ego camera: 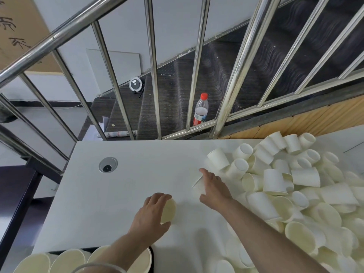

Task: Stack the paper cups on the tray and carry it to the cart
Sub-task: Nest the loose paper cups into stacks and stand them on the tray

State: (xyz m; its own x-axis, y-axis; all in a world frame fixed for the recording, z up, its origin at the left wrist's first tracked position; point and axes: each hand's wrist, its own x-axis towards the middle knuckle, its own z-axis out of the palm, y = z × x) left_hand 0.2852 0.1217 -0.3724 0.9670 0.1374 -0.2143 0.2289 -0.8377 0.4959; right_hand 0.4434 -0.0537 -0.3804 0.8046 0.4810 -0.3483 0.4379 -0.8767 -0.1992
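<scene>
**Paper cup handling: grip points and surrounding obstructions**

The left hand (152, 210) grips one paper cup (169, 210), fingers and thumb curled round its wall, mouth turned toward the right. The right hand (213, 187) reaches to the edge of the loose cup pile (295, 186) and is closing round a single cup (199, 187) lying on the white table (122, 186); the thumb is on the near side and the fingers are over the far side, so it appears to hold that cup, though the contact is partly hidden.

Handling properties, as judged from appearance:
- The cups are thin-walled white paper, very light and easily crushed. Hold the wall with light pressure only.
- The rolled rim is the stiffest part; take hold just below it or across the mouth.
- The taper lets one cup nest in another, provided both mouths face the same way and the axes are aligned.
- A light cup on a smooth tabletop is likely to slide or roll when nudged.

Further cups (65, 261), mouths up, stand at the lower edge of the view below the table's near edge; whether a tray carries them cannot be told. No cart is visible.

Surroundings: a cable grommet (108, 164) is set in the table at the left. A steel stair railing (151, 67) stands just behind the table's far edge, with a plastic bottle (201, 109) with a red cap beyond it on the stairs. The pile lies close to the right forearm, so a sweep of the arm could scatter cups.
</scene>
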